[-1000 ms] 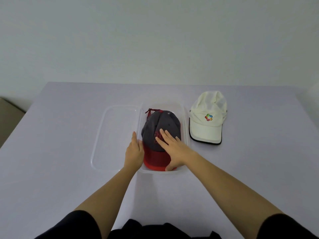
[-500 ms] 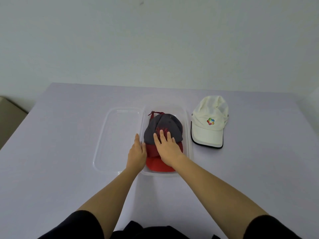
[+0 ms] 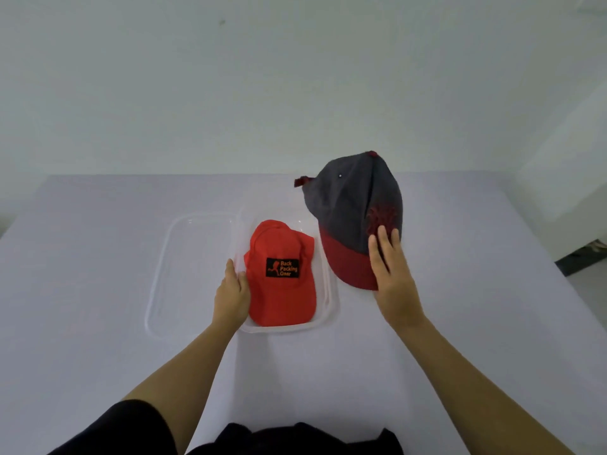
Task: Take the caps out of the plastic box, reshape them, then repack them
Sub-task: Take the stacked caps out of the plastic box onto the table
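Observation:
My right hand (image 3: pixel 392 277) grips the dark red brim of a grey cap (image 3: pixel 353 205) and holds it up in the air, to the right of the clear plastic box (image 3: pixel 330 310). The lifted cap hides the white cap behind it. A bright red cap (image 3: pixel 279 290) with a black "Back Packing Gear" patch lies inside the box. My left hand (image 3: pixel 231 295) rests on the box's left rim, its fingers touching the red cap's side.
The box's clear lid (image 3: pixel 187 274) lies flat on the table just left of the box. The pale lilac table (image 3: pixel 98 339) spreads out on all sides. A plain wall stands behind it.
My right hand took hold of the grey cap's brim and lifted it out of the box to the right, uncovering the red cap. The left hand stayed at the box's rim.

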`<state>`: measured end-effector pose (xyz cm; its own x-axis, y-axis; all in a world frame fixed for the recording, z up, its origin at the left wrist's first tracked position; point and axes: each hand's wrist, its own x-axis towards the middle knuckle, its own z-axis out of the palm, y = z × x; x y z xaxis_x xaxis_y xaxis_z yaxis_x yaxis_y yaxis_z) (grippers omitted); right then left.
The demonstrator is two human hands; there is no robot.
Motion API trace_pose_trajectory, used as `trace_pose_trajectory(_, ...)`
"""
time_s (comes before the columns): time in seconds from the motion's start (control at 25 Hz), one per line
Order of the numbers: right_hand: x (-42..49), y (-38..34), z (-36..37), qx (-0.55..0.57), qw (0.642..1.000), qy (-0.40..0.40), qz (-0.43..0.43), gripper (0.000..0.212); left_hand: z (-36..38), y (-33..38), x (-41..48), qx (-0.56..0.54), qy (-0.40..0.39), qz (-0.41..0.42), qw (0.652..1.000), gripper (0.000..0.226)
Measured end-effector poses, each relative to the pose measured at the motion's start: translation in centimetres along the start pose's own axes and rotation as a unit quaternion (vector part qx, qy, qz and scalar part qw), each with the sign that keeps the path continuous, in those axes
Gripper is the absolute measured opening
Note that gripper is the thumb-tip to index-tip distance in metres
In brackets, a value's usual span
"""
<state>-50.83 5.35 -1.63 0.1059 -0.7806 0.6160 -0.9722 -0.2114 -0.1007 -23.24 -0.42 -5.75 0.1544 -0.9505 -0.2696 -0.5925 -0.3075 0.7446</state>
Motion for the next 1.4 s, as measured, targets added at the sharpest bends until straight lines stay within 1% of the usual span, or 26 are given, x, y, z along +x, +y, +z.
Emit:
trace_pose_trajectory(0.08, -4.4, 1.4, 0.0, -0.011, 0.999, -0.048, 0.022, 0.092, 0.0, 0.1, 0.0, -0.001, 0.001, -0.004, 1.0, 0.053)
trace_pose_trajectory(0.16, -8.8, 2.2, 0.5, -0.014, 0.992, -0.114, 0.055, 0.108, 0.0, 0.2, -0.2, 0.0, 0.002, -0.003, 1.0, 0.053)
trace_pose_trajectory(0.28, -12.8, 2.3, 1.8, 0.0, 0.967, -0.237, 0.095, 0.125, 0.0, 0.0, -0.2, 0.005, 0.004, -0.003, 1.0, 0.054)
trace_pose_trajectory(0.36, -13.7, 2.4, 2.1, 0.016, 0.947, -0.302, 0.113, 0.129, 0.0, 0.0, -0.1, 0.007, 0.002, -0.005, 1.0, 0.054)
trace_pose_trajectory(0.4, -13.7, 2.5, 2.1, 0.031, 0.94, -0.319, 0.12, 0.126, 0.0, 0.0, -0.1, 0.006, 0.003, -0.005, 1.0, 0.054)
trace_pose_trajectory(0.48, -13.0, 2.4, 1.7, 0.065, 0.938, -0.318, 0.124, 0.112, -0.1, 0.1, -0.2, 0.002, 0.005, -0.006, 1.0, 0.054)
trace_pose_trajectory(0.56, -11.4, 1.7, 1.4, 0.099, 0.947, -0.271, 0.138, 0.095, -0.1, 0.1, -0.3, 0.0, 0.006, -0.008, 1.0, 0.054)
trace_pose_trajectory(0.64, -8.3, -0.1, 1.6, 0.148, 0.957, -0.207, 0.137, 0.072, 0.0, 0.1, -0.2, -0.001, 0.01, -0.011, 1.0, 0.054)
trace_pose_trajectory(0.68, -6.3, -1.4, 2.0, 0.175, 0.958, -0.189, 0.125, 0.06, 0.0, 0.2, -0.3, -0.001, 0.01, -0.013, 1.0, 0.054)
trace_pose_trajectory(0.72, -4.2, -2.7, 2.5, 0.197, 0.956, -0.189, 0.103, 0.05, 0.0, 0.3, -0.3, -0.001, 0.009, -0.015, 1.0, 0.054)
trace_pose_trajectory(0.76, -2.1, -4.2, 3.1, 0.216, 0.949, -0.217, 0.072, 0.045, 0.0, 0.2, -0.3, -0.001, 0.008, -0.015, 1.0, 0.054)
trace_pose_trajectory(0.8, -0.2, -5.6, 3.9, 0.231, 0.934, -0.271, 0.04, 0.044, 0.0, 0.1, -0.2, -0.001, 0.008, -0.013, 1.0, 0.054)
trace_pose_trajectory(0.84, 1.3, -6.9, 4.8, 0.235, 0.909, -0.344, 0.016, 0.047, -0.1, 0.1, -0.1, -0.002, 0.008, -0.013, 1.0, 0.054)
trace_pose_trajectory(0.88, 2.4, -7.9, 5.8, 0.218, 0.88, -0.422, -0.001, 0.054, -0.1, 0.0, -0.1, -0.003, 0.009, -0.013, 1.0, 0.054)
trace_pose_trajectory(0.92, 3.1, -8.7, 6.9, 0.172, 0.853, -0.492, -0.017, 0.067, -0.1, 0.1, -0.1, -0.003, 0.009, -0.013, 1.0, 0.054)
trace_pose_trajectory(0.96, 3.6, -9.2, 7.9, 0.116, 0.831, -0.542, -0.034, 0.081, -0.1, 0.1, 0.0, -0.005, 0.009, -0.012, 1.0, 0.054)
trace_pose_trajectory(1.0, 3.9, -9.5, 8.6, 0.068, 0.818, -0.569, -0.047, 0.094, -0.1, 0.3, -0.1, -0.009, 0.007, -0.012, 1.0, 0.053)
trace_pose_trajectory(1.04, 4.1, -9.7, 9.2, 0.029, 0.813, -0.579, -0.055, 0.103, -0.1, 0.4, -0.1, -0.011, 0.004, -0.009, 1.0, 0.053)
trace_pose_trajectory(1.08, 4.1, -9.9, 9.8, 0.002, 0.815, -0.576, -0.058, 0.109, -0.2, 0.4, -0.2, -0.013, 0.002, -0.007, 1.0, 0.054)
trace_pose_trajectory(1.16, 3.7, -10.3, 10.4, -0.025, 0.834, -0.548, -0.059, 0.11, -0.4, 0.2, -0.2, -0.014, 0.001, -0.002, 1.0, 0.054)
trace_pose_trajectory(1.28, 2.8, -11.2, 11.4, -0.001, 0.858, -0.512, -0.038, 0.097, -0.5, -0.4, 0.2, -0.009, 0.0, -0.002, 1.0, 0.055)
trace_pose_trajectory(1.4, 2.3, -11.4, 11.3, 0.018, 0.881, -0.472, -0.022, 0.075, -0.2, -0.3, 0.0, -0.014, -0.004, 0.007, 1.0, 0.055)
